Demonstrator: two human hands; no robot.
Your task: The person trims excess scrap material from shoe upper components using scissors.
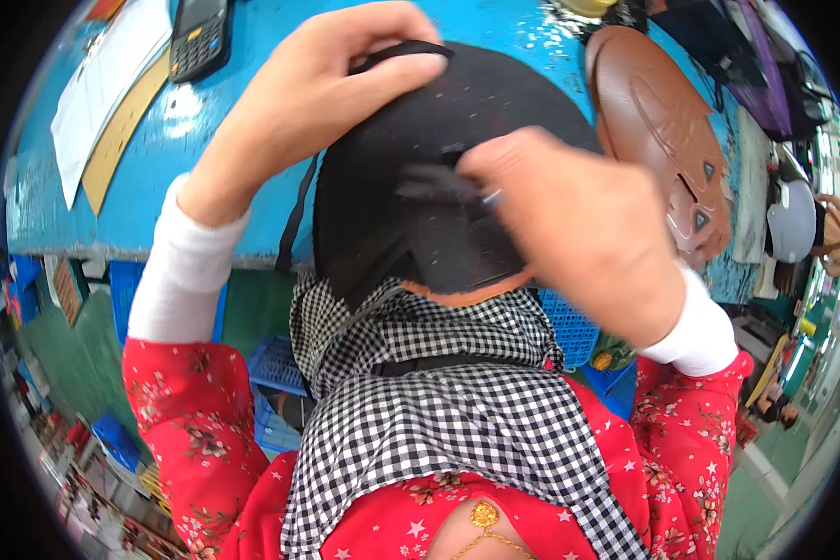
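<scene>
A large rounded black panel [383, 215] lies over the front edge of the blue table, with a strip of orange-brown along its near edge. My left hand [355, 70] pinches the panel's upper left rim, thumb on top and the fingers curled behind it. Over the panel's middle, my right hand [579, 215] is closed around a small dark tool [434, 182]. Motion blurs that tool, so its kind does not show. To the right of the panel lie brown leather pieces [649, 112] with stitched-looking lines and small triangular badges.
A handheld scanner [201, 39] and white papers [112, 89] on brown card lie on the blue table [56, 210] at the left. Dark and purple bags [751, 75] crowd the far right. Blue crates [280, 364] stand below the table, beside my checked apron [420, 420].
</scene>
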